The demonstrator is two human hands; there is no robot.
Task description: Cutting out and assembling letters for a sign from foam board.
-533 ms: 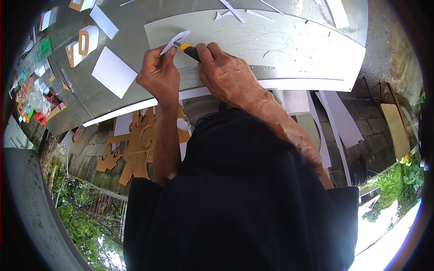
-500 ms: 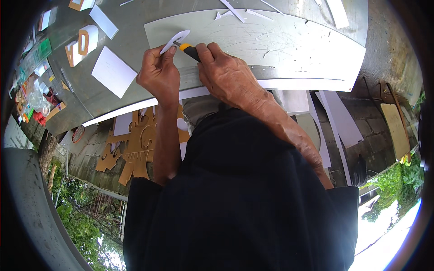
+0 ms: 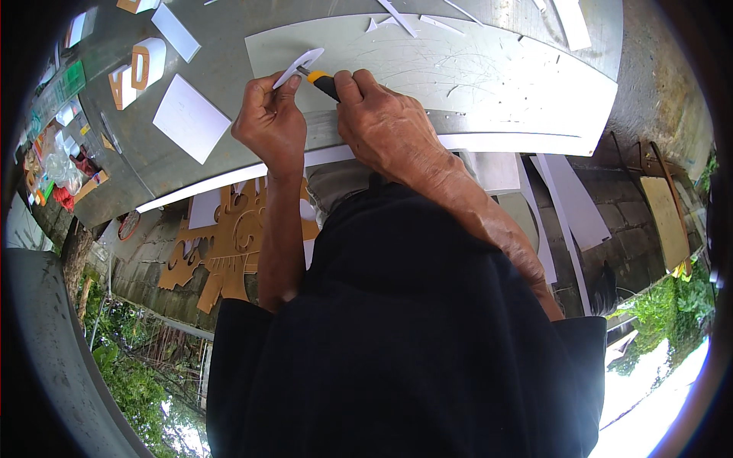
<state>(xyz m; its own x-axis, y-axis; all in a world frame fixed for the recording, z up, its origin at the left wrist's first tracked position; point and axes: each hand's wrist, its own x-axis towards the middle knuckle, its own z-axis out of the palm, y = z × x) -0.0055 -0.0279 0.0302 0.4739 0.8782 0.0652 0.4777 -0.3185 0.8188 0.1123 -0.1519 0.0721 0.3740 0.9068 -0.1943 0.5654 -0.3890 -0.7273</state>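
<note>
Bare hands at a grey worktable [image 3: 221,49], seen from afar through the head camera I run: the person's left hand [image 3: 271,122] pinches the lower end of a small curved white piece [image 3: 285,78] between thumb and fingers, while the right hand [image 3: 391,122] is closed around the yellow-and-black handle of a hand tool [image 3: 325,82]. I see the white piece tilted up above the left corner of a large pale sheet [image 3: 366,57], the tool's tip meeting its right side; whether the tip bites into it, I cannot tell

Thin lines score the pale sheet, and dark crumbs dot its brighter right half. White offcuts [image 3: 395,17] lie across its far edge. To the left of the hands, I make out a white rectangular panel [image 3: 191,120] lying flat, a narrower white panel [image 3: 177,33] beyond it, and white-sided blocks with brown faces [image 3: 149,62] nearby. A long white strip [image 3: 206,187] runs along the table's near edge. Below, a brown sheet with curling cutouts [image 3: 229,237] shows beside the left forearm, and long white boards [image 3: 576,198] lie to the right of the person's dark shirt [image 3: 412,328]
</note>
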